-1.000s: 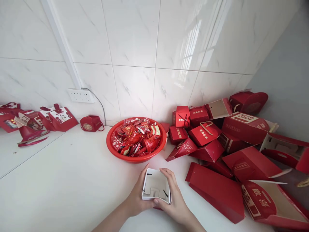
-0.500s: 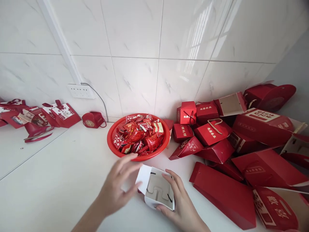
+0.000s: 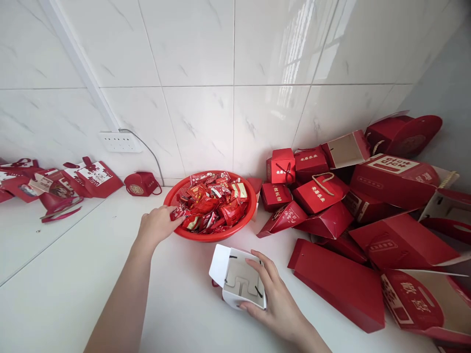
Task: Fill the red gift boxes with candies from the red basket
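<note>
At the left rim of the red plastic basket point(image 3: 209, 239), my left hand point(image 3: 157, 224) is closed, its fingers pinching a red and white wrapped candy point(image 3: 179, 213). Many other wrapped candies point(image 3: 206, 206) are heaped in the basket. My right hand point(image 3: 274, 294) grips the right side of an open paper box point(image 3: 243, 279) on the table, fingers over its edge and thumb at the near side. The box's white inside faces up, with dark cord ends showing in it. One white flap stands out to the left. A bit of red cord shows beneath the flap.
Red gift boxes point(image 3: 320, 196) are piled on the right, some of them open, with a long box point(image 3: 336, 284) close to my right hand. Red bags point(image 3: 99, 179) and a small handled box point(image 3: 142, 184) stand along the tiled wall, below a socket strip point(image 3: 120, 142).
My left hand has moved from beside the box's flap up and left to the basket, closing on a candy there. My right hand still holds the box.
</note>
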Tool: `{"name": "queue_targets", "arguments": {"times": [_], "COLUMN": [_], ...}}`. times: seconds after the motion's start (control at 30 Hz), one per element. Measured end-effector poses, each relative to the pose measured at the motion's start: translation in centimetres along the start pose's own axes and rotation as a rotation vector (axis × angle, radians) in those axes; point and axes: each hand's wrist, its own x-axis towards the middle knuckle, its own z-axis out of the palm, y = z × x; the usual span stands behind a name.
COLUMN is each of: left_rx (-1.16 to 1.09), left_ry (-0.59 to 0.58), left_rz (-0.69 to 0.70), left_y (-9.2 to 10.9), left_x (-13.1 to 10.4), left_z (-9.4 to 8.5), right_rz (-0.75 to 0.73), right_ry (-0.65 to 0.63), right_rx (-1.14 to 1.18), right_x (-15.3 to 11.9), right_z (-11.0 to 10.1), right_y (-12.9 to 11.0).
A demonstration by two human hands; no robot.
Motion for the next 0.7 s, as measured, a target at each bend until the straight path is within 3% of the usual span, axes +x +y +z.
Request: {"name": "queue_targets", "arguments": {"times": [0.1, 0.27, 0.5, 0.6, 0.7], "left_rx": [-0.115, -0.339, -0.636, -0.821, -0.863], "left_ry": [0.011, 0.223, 0.309, 0.297, 0.168], "left_rz": [-0.066, -0.107, -0.112, 0.081, 0.457], "left_y": [-0.7, -1.2, 0.2, 2.3, 4.9], "left_x": [-0.1, -0.6, -2.1, -4.4, -7.2], "left_z": [-0.6, -1.4, -2.1, -3.0, -3.9], "right_rz": [-0.006, -0.003, 0.004, -0.003, -0.005], "right_ry": [0.011, 0.003, -0.012, -0.005, 0.008], "right_rx": [-0.001, 0.004, 0.002, 0.001, -0.002], "right_x": [0.1, 0.1, 0.2, 0.2, 0.3], "right_z": [-0.1, -0.1, -0.2, -0.4, -0.6], "right_y": [0.0, 0.0, -0.1, -0.1, -0.2]}}
